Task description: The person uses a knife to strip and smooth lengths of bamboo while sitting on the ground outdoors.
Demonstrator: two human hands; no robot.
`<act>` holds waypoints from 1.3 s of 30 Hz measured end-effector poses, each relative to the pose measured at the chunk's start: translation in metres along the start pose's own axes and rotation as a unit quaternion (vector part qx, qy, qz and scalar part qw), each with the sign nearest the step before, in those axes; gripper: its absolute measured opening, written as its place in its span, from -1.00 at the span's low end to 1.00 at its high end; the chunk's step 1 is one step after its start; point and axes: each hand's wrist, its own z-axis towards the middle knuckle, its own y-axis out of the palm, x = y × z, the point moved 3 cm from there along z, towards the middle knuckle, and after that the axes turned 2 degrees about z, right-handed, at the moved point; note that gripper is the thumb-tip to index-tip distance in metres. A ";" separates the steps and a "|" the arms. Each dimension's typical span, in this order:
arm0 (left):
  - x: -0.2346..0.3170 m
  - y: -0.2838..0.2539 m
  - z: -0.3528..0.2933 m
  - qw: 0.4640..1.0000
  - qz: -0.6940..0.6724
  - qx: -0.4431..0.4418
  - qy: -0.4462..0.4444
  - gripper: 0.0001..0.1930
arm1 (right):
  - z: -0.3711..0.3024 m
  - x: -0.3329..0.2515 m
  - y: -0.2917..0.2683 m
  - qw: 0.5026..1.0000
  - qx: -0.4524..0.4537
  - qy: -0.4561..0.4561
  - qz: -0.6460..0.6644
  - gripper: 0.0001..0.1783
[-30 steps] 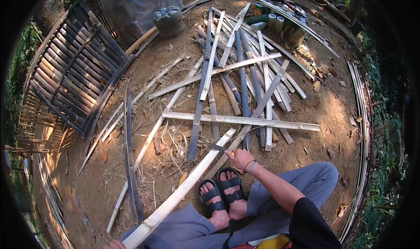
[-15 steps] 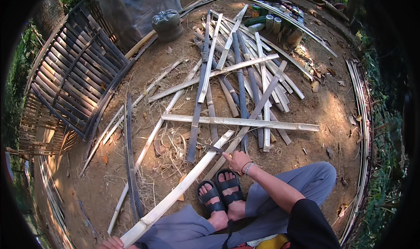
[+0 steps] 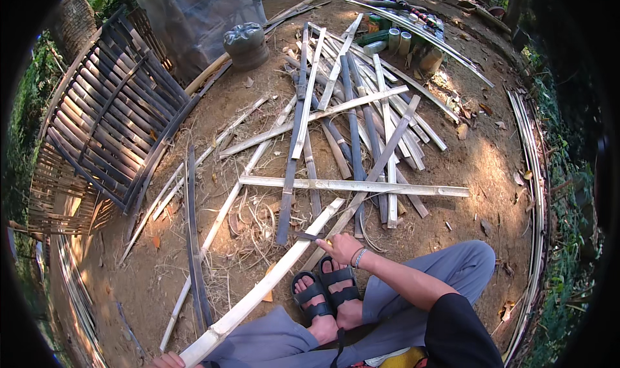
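Long pale bamboo strip (image 3: 271,284) runs diagonally from the bottom left edge of the frame up to centre, over the person's knees. Left hand (image 3: 169,360) sits at its lower end, bottom left; mostly cut off by the frame edge, so can't tell how it grips. Right hand (image 3: 340,247) is at centre, just right of the strip's upper part, fingers curled round a dark blade (image 3: 309,237) whose tip touches the strip. Feet in black sandals (image 3: 326,294) directly below that hand. Heap of split bamboo slats (image 3: 355,109) fills upper centre. Woven bamboo panel (image 3: 103,122) at upper left, well apart.
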 end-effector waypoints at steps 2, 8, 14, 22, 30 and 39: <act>-0.002 -0.009 0.004 1.000 -0.004 0.013 -0.002 -0.30 | 0.001 0.002 -0.004 1.000 -0.023 -0.009 -0.010 -0.16; -0.006 -0.005 0.007 1.000 -0.026 -0.002 -0.016 -0.30 | 0.039 0.077 -0.031 0.992 0.045 0.100 -0.059 -0.20; -0.001 -0.003 0.000 1.000 -0.017 -0.006 -0.011 -0.30 | 0.012 0.041 0.003 0.999 -0.007 -0.006 -0.045 -0.24; -0.006 -0.008 0.004 0.998 -0.048 -0.036 -0.023 -0.29 | 0.005 0.051 0.009 0.999 0.025 0.011 -0.039 -0.11; 0.002 0.014 -0.004 0.999 0.007 -0.030 0.022 -0.35 | 0.007 0.051 -0.006 0.998 0.024 0.043 -0.041 -0.14; 0.003 0.018 -0.007 1.000 -0.012 0.012 0.011 -0.34 | 0.009 0.044 -0.009 0.997 0.010 0.047 -0.067 -0.13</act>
